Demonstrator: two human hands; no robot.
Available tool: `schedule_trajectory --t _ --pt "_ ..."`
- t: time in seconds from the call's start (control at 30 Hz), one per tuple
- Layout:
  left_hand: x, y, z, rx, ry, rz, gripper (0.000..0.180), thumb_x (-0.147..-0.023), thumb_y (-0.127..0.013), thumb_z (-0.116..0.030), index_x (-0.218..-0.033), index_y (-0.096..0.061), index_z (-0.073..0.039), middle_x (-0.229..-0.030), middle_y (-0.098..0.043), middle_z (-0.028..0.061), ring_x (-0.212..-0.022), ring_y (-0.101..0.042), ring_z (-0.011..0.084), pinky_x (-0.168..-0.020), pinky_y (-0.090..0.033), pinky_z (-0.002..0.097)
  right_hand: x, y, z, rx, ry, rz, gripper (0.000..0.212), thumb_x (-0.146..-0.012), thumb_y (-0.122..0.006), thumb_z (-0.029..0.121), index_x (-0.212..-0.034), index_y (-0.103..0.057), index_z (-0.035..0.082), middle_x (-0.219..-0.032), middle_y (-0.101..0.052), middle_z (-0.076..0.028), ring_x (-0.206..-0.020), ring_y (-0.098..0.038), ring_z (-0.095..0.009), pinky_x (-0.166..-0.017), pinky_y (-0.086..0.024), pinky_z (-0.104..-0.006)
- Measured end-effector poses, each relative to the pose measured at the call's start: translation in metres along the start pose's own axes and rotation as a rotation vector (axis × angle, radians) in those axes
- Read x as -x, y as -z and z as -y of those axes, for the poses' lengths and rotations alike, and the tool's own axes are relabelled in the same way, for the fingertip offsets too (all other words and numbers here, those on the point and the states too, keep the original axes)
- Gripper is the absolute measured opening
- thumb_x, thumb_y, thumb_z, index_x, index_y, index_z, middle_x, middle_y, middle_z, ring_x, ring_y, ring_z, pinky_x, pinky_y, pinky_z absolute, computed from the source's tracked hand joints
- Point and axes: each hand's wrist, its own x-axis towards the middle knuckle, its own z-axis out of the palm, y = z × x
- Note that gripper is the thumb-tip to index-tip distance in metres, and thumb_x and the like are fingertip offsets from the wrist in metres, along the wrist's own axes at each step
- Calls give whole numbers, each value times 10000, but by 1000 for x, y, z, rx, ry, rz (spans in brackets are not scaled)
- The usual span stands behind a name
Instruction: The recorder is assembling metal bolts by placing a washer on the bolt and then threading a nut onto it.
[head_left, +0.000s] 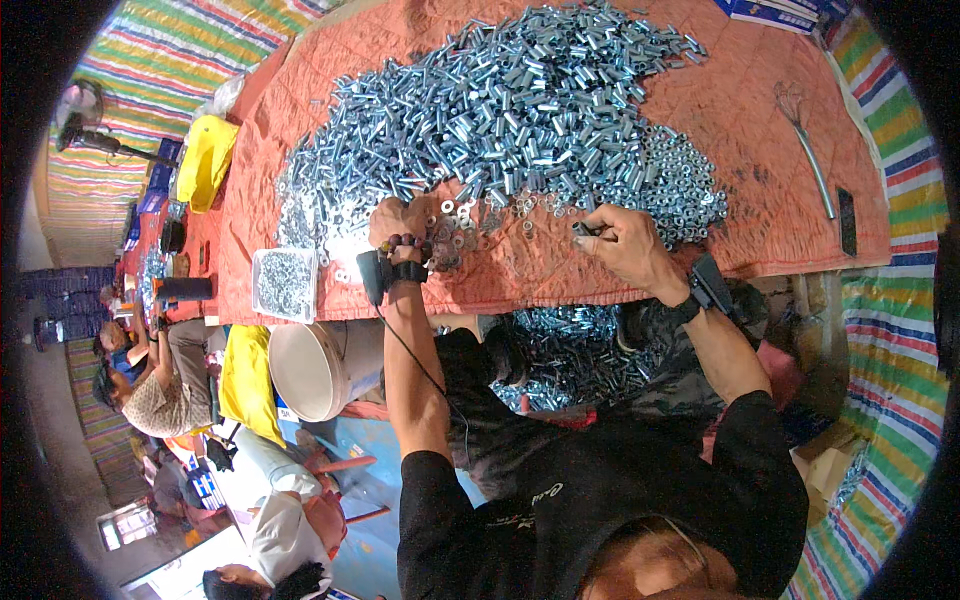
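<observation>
A wide heap of shiny metal sleeves [500,100] covers the far middle of the cloth-covered table. My left hand [400,220] is at the heap's near left edge, its fingers curled; what they hold, if anything, is hidden. Loose flat washers [455,235] lie just right of that hand. My right hand [630,248], closed in a pinch, holds a small dark cylindrical piece [587,230] above the table's near side. Hex nuts [685,190] are heaped beyond and right of it. Dark devices are strapped at both wrists, and a cable runs along my left forearm.
A clear plastic tub [285,284] of small metal parts stands at the table's near left. Below it is a white bucket [305,372]. More metal parts [560,350] lie beneath the table edge. A whisk-like tool [808,150] rests at right. Other people sit at left.
</observation>
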Motion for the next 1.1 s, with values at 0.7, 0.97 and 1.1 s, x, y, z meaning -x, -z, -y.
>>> schedule_trajectory --t 0.7,0.97,1.1 --pt "96 44 -69 748 -240 479 166 -850 -623 -141 -907 -600 13 -747 -654 118 -613 -648 178 -550 -512 303 -1 11 -20 -207 82 -53 229 -866 -621 176 -982 -625 -21 -793 -667 -106 -715 -655 -150 -639 -510 -289" --pt "126 32 -107 1368 -73 739 165 -901 -616 -139 -932 -578 19 -791 -639 75 -648 -625 147 -582 -541 280 -5 -11 -21 -411 123 123 200 -900 -583 88 -1048 -589 -47 -903 -651 -93 -760 -641 -133 -654 -536 -265" --pt "133 9 -105 1703 72 710 194 -934 -579 -209 -926 -589 -16 -831 -653 79 -634 -621 145 -573 -536 267 -2 -15 -11 -195 152 186 209 -912 -576 105 -1060 -609 -39 -887 -653 -75 -739 -634 -117 -656 -534 -259"
